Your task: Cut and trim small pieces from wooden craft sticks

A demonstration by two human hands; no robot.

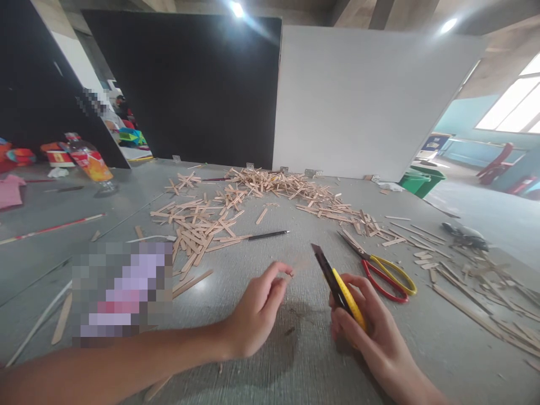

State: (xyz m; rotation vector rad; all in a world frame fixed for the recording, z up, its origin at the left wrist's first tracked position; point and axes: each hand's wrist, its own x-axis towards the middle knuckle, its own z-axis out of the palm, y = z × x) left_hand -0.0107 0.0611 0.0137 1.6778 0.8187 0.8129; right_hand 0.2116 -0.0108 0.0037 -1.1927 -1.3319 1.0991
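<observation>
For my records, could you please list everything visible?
table: one, grey, foreground
wooden sticks: many, tan, across table
utility knife: one, yellow-black, right
scissors: one, red-yellow, right
pen-like tool: one, black, centre
bottle: one, clear, far left
striped stick: one, red-white, left
pixelated item: one, lilac-pink, left
unclear object: one, dark, right
panels: three, black or white, behind
bin: at least one, green, right
lamps: two, white, overhead
left hand: one, bare, centre
right hand: one, bare, holding knife

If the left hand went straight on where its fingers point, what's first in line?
Likely the utility knife, toward its blade end, held in the right hand; depth is unclear, so it might miss.
</observation>
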